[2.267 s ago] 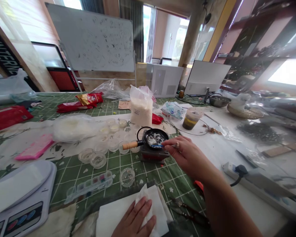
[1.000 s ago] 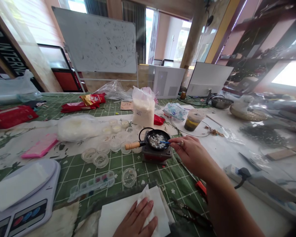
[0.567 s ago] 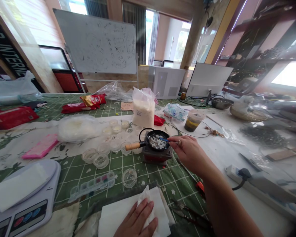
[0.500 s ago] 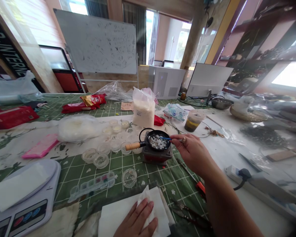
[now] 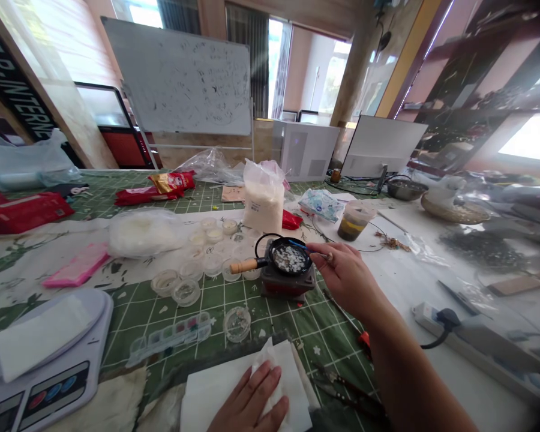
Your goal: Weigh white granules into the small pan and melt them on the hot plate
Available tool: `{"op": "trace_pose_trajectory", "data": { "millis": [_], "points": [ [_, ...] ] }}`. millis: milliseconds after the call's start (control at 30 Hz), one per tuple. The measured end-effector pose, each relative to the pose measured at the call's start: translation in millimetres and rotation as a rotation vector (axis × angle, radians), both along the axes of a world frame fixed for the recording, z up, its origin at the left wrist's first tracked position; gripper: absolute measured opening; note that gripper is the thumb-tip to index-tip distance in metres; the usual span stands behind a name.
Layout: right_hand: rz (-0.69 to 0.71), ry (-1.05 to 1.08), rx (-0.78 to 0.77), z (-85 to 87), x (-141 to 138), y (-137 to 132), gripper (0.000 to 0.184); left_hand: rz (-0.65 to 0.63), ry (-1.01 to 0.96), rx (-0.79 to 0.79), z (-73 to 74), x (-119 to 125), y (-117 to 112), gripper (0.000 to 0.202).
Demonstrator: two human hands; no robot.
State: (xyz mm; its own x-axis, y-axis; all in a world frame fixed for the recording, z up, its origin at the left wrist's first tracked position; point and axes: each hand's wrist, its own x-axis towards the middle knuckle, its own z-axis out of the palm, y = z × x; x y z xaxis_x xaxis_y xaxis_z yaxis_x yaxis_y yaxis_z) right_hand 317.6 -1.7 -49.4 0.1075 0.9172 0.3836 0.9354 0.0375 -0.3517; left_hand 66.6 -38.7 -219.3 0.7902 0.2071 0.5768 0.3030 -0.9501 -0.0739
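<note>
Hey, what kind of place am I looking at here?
Probably a craft workshop or classroom: a whiteboard behind a cluttered green cutting mat, a small pan on a heater, and a kitchen scale.

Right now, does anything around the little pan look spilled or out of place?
Nothing looks spilled. The small black pan sits level on its red burner, white flakes inside; the right hand holds a thin stick at its rim.

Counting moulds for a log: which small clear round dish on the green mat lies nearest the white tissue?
The lone small clear round dish, just above the white tissue; the other dishes cluster farther back.
</note>
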Motion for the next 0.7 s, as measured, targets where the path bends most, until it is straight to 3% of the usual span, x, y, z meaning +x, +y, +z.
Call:
{"op": "trace_pose_trajectory", "data": {
  "millis": [700],
  "points": [
    [0.067,-0.091,-0.042,10.6,0,-18,0.027,-0.004,-0.003,-0.034,-2.1,0,-2,0.024]
  ]
}}
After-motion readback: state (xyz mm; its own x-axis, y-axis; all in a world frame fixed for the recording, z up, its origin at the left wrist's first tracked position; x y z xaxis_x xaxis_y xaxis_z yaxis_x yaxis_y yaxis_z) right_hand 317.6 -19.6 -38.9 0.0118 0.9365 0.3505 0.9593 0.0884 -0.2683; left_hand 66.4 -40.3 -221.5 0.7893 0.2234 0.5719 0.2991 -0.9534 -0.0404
